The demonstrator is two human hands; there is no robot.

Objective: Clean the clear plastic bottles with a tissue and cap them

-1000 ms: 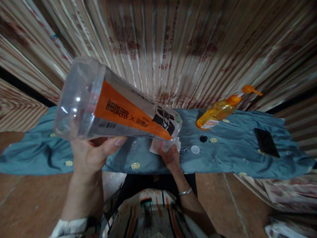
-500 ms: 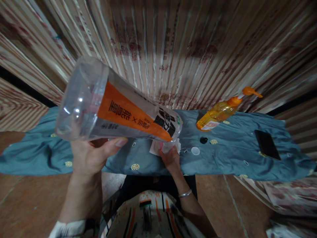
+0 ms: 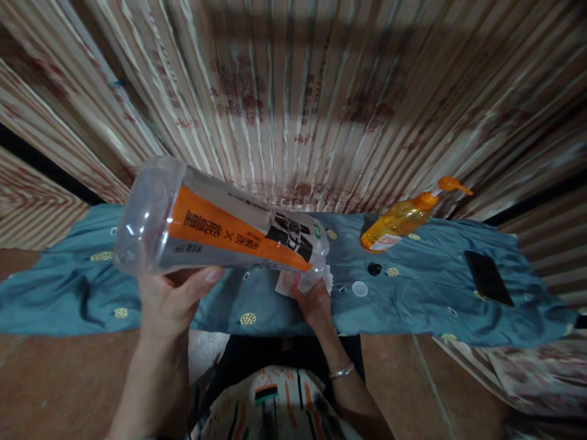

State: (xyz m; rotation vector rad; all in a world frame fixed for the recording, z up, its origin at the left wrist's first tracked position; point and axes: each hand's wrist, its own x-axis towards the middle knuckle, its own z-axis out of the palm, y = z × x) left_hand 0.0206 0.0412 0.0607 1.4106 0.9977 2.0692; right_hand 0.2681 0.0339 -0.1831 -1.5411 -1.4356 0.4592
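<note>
My left hand (image 3: pixel 172 299) is wrapped around the base end of a large clear plastic bottle (image 3: pixel 149 226) with an orange, black and white label. It is tilted nearly sideways, its base at upper left and its narrower end pointing down to the right. At that lower end my right hand (image 3: pixel 316 304) has its fingers closed on something small and clear; whether this is the bottle's neck or a separate container I cannot make out. Beneath the right fingers lies a whitish paper (image 3: pixel 285 283) with a pink patch. The bottle's mouth is hidden.
On the teal patterned cloth (image 3: pixel 426 305), an orange pump bottle (image 3: pixel 397 223) stands to the right. In front of it lie a small black cap (image 3: pixel 375 269) and a white round disc (image 3: pixel 360 288). A dark phone (image 3: pixel 488 278) rests farther right. Striped curtain (image 3: pixel 293 110) hangs close behind.
The large bottle's base end has come down, so the bottle lies closer to level. My left hand has lowered with it. The right hand stays beside the bottle's narrow end.
</note>
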